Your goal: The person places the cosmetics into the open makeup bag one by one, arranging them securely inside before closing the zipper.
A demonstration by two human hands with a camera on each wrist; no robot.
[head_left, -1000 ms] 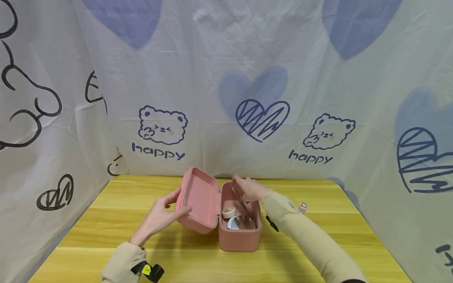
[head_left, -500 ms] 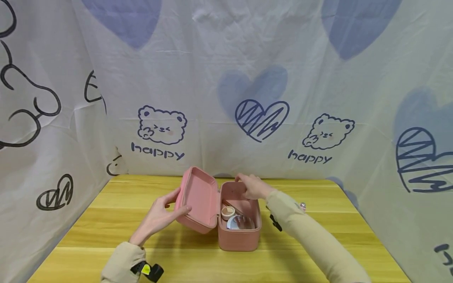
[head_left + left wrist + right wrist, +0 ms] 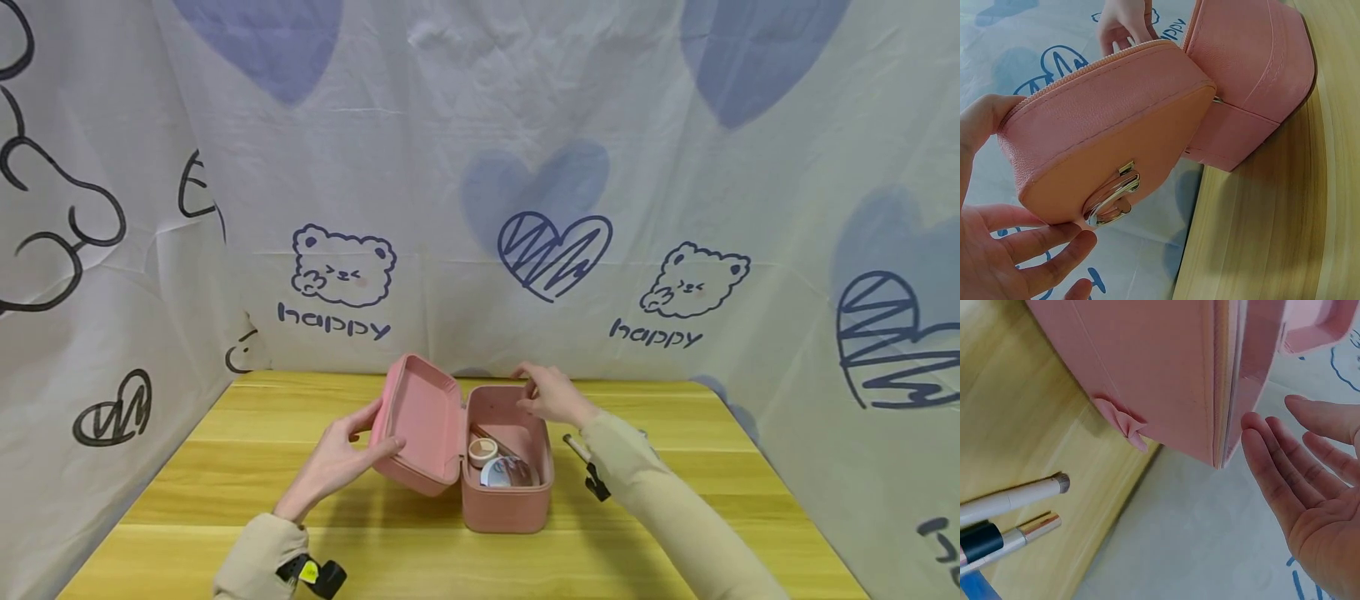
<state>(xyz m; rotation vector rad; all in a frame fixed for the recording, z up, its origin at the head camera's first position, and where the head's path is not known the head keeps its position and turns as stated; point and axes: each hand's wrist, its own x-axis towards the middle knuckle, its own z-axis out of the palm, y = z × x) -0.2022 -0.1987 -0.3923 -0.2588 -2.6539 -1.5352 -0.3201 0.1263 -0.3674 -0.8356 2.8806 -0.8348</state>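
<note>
Pink lid [image 3: 431, 425] stays pinched in the left hand [image 3: 341, 454] at nine o'clock; the right hand [image 3: 557, 395], at one o'clock of the cosmetic case [image 3: 506, 510], has released the slim stick [image 3: 491, 437], thumb and fingers apart, leaving it stowed inside toward eleven o'clock.

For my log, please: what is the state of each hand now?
Left hand: holding the pink lid by its edge.
Right hand: open, holding nothing.

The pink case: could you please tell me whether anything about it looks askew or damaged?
Nothing stands out: the lid is tilted, but the left hand holds it open; the pink case sits upright without visible damage.
</note>
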